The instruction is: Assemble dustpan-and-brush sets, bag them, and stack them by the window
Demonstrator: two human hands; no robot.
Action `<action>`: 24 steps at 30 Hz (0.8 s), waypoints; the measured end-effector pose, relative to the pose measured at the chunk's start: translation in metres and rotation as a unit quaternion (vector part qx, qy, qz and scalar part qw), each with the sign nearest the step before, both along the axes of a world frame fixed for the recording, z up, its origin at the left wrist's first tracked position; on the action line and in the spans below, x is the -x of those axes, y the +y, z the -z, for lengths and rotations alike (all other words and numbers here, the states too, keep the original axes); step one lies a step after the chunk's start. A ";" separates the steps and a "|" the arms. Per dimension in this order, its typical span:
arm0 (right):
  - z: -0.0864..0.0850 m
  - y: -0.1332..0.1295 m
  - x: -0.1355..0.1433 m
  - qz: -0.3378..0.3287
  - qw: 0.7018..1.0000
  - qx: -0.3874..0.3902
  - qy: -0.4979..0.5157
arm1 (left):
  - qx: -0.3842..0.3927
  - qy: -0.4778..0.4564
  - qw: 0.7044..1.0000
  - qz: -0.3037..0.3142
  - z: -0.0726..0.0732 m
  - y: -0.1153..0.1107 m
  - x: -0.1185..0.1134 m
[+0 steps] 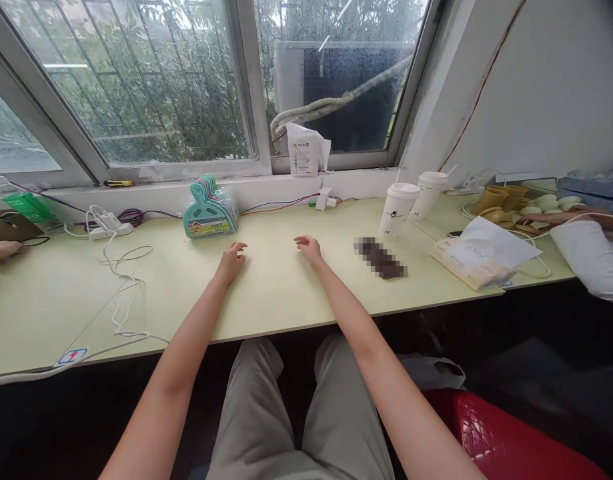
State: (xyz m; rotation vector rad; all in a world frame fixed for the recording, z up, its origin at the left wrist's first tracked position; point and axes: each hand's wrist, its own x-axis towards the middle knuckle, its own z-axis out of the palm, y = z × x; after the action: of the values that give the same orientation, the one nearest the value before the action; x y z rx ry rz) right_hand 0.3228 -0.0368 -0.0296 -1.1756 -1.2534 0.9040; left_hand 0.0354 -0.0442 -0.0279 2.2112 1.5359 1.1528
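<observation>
the upright stack of teal and pink plastic pieces with rounded handles (206,212) stands on the pale yellow-green table (269,293), just beyond the left hand (231,262). a careless outward nudge there could topple it, as its pieces stand on edge. the right hand (310,250) is well apart from it. the grip of each hand is released, fingers loosely bent around nothing.

the loose white cable (147,335) could snag the left forearm if that swings outward. on the other side, a wide sweep could knock the nearer white lidded paper cup (399,208) and spill any drink.

another white lidded paper cup (430,190) stands behind it; both have straws, but their contents are hidden. the beige soft tissue packet (453,262) has a white sheet rising from its top.
</observation>
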 end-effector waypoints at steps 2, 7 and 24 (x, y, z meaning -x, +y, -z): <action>0.001 0.000 0.002 -0.019 0.999 -0.008 -0.025 | -0.007 0.008 1.000 0.014 0.000 0.000 -0.002; 0.002 0.000 0.002 -0.052 0.998 -0.030 -0.030 | -0.020 0.073 0.996 0.055 0.002 0.005 -0.006; -0.007 -0.012 0.008 -0.078 0.993 -0.057 -0.072 | -0.011 0.077 0.996 0.035 -0.005 -0.003 -0.008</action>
State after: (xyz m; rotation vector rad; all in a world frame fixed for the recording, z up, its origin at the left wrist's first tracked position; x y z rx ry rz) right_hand 0.3150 -0.0491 -0.0227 -1.0782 -1.5113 0.8597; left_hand 0.0437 -0.0469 -0.0227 2.3990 1.4956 1.0054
